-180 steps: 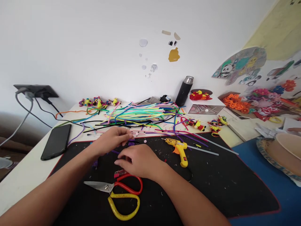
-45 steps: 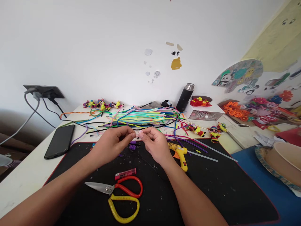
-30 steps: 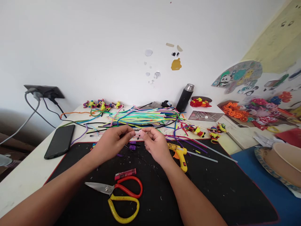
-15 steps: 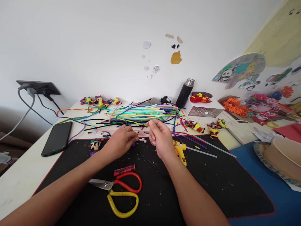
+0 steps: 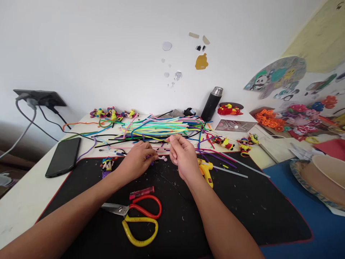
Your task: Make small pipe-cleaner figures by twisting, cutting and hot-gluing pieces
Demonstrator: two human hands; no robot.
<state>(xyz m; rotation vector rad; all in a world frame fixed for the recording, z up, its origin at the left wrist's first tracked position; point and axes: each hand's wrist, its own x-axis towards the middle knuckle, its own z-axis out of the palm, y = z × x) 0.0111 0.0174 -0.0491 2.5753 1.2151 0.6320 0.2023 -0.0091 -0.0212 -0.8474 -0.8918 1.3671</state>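
My left hand (image 5: 138, 158) is closed around a small purple and pink pipe-cleaner piece (image 5: 162, 158), whose pale pink end sticks out past the fingertips. To its right, my right hand (image 5: 183, 154) is raised with thumb and fingers pinched together; what lies between them, if anything, is too small to make out. A bundle of colourful pipe cleaners (image 5: 159, 127) lies behind both hands. Close to the right wrist is a yellow glue gun (image 5: 206, 171) with a clear glue stick. Scissors with red and yellow handles (image 5: 140, 219) and a pink lighter (image 5: 141, 193) rest nearer me on the black mat (image 5: 258, 216).
A phone (image 5: 64, 157) lies on the left. Pipe-cleaner figures (image 5: 108, 163) stand on the mat and along the back. A black flask (image 5: 212, 104) and a white box (image 5: 234, 124) are by the wall. At right is a round bowl-like container (image 5: 326, 176).
The view has shifted slightly. Both hands keep nearly the same pose and place, with the left still on the purple and pink piece.
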